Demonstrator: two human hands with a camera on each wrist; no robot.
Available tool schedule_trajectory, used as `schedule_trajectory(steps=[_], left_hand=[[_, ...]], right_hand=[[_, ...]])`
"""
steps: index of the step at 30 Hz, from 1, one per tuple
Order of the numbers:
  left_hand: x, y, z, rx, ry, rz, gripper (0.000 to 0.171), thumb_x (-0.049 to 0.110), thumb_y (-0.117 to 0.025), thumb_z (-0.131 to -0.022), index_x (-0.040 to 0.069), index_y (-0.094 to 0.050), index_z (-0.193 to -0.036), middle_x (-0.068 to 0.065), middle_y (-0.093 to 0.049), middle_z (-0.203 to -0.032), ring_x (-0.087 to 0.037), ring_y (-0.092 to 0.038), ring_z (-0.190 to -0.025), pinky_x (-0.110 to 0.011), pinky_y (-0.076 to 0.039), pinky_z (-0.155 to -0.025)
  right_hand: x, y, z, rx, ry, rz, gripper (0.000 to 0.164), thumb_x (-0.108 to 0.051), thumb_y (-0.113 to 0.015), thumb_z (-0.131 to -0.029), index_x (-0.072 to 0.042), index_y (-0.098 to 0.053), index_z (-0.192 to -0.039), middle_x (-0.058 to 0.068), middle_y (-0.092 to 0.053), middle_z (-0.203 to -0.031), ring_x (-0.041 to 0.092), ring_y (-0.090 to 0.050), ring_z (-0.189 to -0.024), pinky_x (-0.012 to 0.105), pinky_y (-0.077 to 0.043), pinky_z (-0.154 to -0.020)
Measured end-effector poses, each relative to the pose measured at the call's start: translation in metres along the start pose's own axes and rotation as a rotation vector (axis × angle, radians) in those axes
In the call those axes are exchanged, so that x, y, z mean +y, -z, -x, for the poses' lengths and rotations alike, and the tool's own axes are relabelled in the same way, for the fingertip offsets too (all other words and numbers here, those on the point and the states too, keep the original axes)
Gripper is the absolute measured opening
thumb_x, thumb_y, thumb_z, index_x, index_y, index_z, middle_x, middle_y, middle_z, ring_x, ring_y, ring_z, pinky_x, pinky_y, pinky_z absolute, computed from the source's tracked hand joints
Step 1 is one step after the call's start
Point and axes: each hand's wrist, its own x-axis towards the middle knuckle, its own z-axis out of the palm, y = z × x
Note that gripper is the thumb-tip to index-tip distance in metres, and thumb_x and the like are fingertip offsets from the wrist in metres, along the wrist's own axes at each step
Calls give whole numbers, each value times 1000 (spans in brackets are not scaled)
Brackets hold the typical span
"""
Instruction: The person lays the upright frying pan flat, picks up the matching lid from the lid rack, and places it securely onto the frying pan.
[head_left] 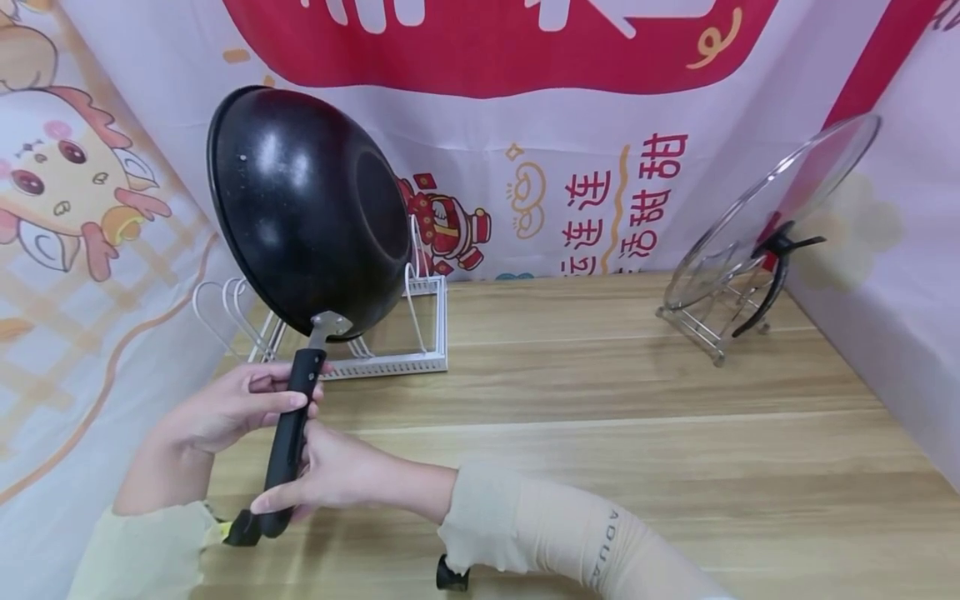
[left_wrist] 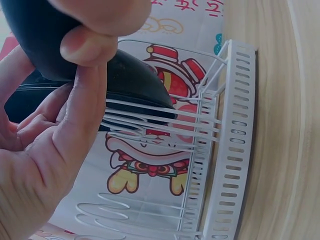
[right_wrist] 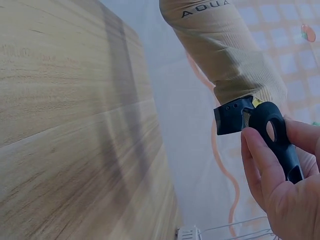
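Note:
A black wok (head_left: pixel 300 200) stands tilted on its side over a white wire rack (head_left: pixel 427 364), its dark underside turned to the right. In the head view its black handle (head_left: pixel 285 450) slopes down toward me. My left hand (head_left: pixel 240 404) holds the handle's upper part, near the metal bracket. Lower down, my right hand (head_left: pixel 337 471) grips the handle close to its end. The left wrist view shows the wok's edge (left_wrist: pixel 135 85) among the rack's wires. In the right wrist view the handle's end (right_wrist: pixel 270 125), with its hanging hole, lies between the thumb and fingers.
At the right of the wooden table (head_left: pixel 600 433), a glass lid (head_left: pixel 750 225) with a black knob leans upright in a small metal stand (head_left: pixel 697 333). Printed cloth (head_left: pixel 480 150) hangs along the back and sides, close behind the rack.

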Motion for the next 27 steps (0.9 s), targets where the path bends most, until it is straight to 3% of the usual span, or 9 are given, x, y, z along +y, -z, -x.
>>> schedule_trajectory(steps=[10, 22, 27], left_hand=[[6, 0, -1, 17, -13, -22, 45, -14, -43, -103, 8, -65, -135, -6, -71, -118, -15, -71, -104, -30, -57, -92], [13, -3, -4, 28, -42, -26, 45, -15, -43, -102, 7, -66, -134, -7, -72, -116, -15, -71, -103, -31, -57, -91], [14, -5, -4, 38, -46, -24, 46, -15, -43, -102, 8, -65, -136, -7, -72, -115, -15, -71, -102, -31, -58, -89]], right_hand=[[-6, 1, -1, -39, 66, -20, 38, 11, -72, -90, -7, -47, -112, 2, -63, -74, 11, -68, -60, 34, -62, -61], [-14, 5, 1, -48, 59, -68, 36, 13, -71, -89, -8, -48, -108, 1, -63, -75, 8, -66, -61, 34, -63, -62], [-16, 5, 3, -46, 47, -90, 43, 14, -70, -89, -10, -46, -115, 3, -65, -75, 10, -68, -61, 33, -62, -61]])
